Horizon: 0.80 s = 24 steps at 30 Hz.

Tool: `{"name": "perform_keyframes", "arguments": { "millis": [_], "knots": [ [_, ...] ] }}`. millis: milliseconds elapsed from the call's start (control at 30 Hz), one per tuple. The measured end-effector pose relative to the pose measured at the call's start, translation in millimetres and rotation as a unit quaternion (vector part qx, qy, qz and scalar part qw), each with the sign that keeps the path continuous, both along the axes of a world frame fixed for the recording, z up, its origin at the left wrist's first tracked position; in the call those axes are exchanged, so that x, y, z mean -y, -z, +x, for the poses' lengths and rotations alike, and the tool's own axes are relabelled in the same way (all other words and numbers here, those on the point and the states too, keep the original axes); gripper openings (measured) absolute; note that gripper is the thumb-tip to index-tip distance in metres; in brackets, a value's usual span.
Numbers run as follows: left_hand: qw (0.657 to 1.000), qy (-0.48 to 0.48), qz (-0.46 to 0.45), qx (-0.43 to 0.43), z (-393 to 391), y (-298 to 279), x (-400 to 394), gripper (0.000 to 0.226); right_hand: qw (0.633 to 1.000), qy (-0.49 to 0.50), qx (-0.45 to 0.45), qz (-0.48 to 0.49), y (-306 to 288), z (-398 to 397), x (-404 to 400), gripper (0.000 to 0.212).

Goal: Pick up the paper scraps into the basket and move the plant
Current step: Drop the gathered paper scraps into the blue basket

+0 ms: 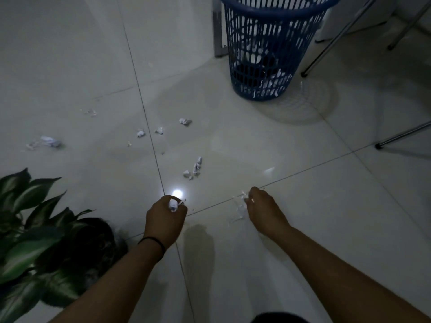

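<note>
Crumpled white paper scraps lie scattered on the pale tiled floor: one cluster (194, 169) ahead of my hands, others (185, 121) (140, 133) farther off, and one (50, 141) at the left. My left hand (166, 217) is closed around a paper scrap (173, 204). My right hand (262, 207) pinches thin paper scraps (240, 206) lying on the floor. The blue slatted basket (268, 43) stands at the far right with paper inside. The potted plant (35, 243), with dark green striped leaves, sits at the lower left beside my left forearm.
Thin metal legs (335, 40) (401, 136) of furniture stand right of the basket, and a grey post (218, 26) rises just left of it. A bright light reflection (177, 193) glares on the tile by my left hand.
</note>
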<state>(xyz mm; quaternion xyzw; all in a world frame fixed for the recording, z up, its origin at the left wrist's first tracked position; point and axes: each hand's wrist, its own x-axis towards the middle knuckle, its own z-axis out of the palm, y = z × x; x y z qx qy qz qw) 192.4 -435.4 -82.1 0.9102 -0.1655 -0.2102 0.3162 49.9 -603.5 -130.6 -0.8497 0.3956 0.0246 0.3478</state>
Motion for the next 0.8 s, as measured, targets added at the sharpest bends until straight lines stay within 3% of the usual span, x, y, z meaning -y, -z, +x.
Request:
{"name": "perform_keyframes", "arguments": {
  "millis": [133,400,600,800],
  "knots": [
    [0.999,0.029,-0.026,-0.027,2,-56,13,0.025,0.992,0.072,0.061,0.084,-70,-1,17,0.021],
    [0.987,-0.039,-0.139,-0.070,13,-166,48,0.008,0.984,0.094,0.133,0.078,-201,2,46,0.018],
    [0.990,-0.024,-0.138,-0.008,29,-230,58,0.024,0.965,0.131,0.195,0.113,-271,20,67,0.021],
    [0.992,-0.002,-0.109,0.065,56,-279,77,0.043,0.949,0.167,0.253,0.082,-316,34,93,0.018]
  ]
}}
